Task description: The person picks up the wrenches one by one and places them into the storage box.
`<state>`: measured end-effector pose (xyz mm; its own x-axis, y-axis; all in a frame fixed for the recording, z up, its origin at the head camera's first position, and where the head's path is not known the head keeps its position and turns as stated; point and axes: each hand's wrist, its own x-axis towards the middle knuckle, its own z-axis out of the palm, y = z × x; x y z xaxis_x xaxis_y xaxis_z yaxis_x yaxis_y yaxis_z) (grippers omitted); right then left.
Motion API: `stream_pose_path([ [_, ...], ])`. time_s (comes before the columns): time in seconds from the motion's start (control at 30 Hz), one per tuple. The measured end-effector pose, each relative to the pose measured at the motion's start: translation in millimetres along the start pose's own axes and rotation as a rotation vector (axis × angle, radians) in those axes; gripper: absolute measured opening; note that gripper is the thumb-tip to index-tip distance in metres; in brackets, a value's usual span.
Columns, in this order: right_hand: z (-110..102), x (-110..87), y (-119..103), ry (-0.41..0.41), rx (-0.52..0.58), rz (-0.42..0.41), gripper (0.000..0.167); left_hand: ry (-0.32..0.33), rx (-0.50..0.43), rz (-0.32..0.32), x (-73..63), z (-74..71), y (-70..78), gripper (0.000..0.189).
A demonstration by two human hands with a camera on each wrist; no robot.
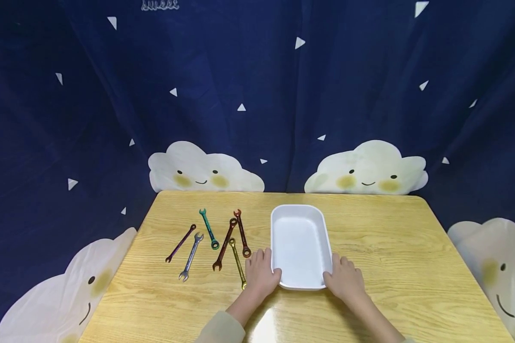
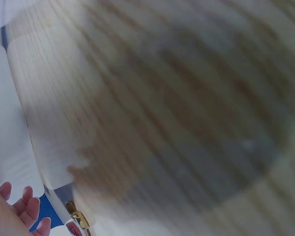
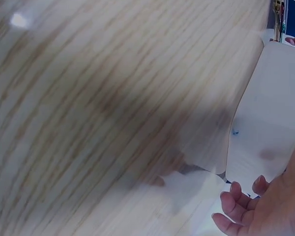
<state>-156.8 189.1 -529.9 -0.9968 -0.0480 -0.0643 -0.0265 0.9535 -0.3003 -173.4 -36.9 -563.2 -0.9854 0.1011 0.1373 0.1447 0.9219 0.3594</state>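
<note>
A white rectangular tray (image 1: 301,247) with raised sides rests on the wooden table, right of the wrenches. My left hand (image 1: 261,275) holds its near left corner, thumb at the rim and fingers along the outer side. At the near right corner, my right hand (image 1: 345,277) grips the tray in the same way. The left wrist view shows the tray's side (image 2: 12,123) with the left fingers beside it. In the right wrist view, the right hand (image 3: 265,211) is at the tray's end. Nearest to the left hand lies a gold wrench (image 1: 238,262).
Left of the tray lie several combination wrenches: a red one (image 1: 242,233), a dark red one (image 1: 225,244), a teal one (image 1: 209,228), a silver one (image 1: 191,257) and a purple one (image 1: 180,244). A dark blue curtain (image 1: 257,71) with clouds hangs behind the table (image 1: 403,247).
</note>
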Motion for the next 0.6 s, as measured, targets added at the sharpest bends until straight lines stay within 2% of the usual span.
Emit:
stream_pose_path([
  [0.43,2.1,-2.8,-2.0,0.001,0.006,0.007,0.029,0.016,-0.006,-0.008,-5.0,-3.2,1.5,0.037],
  [0.6,3.3,-1.6,-0.8,-0.011,0.029,0.016,0.033,0.011,-0.015,-0.012,-4.7,-3.7,2.2,0.035],
])
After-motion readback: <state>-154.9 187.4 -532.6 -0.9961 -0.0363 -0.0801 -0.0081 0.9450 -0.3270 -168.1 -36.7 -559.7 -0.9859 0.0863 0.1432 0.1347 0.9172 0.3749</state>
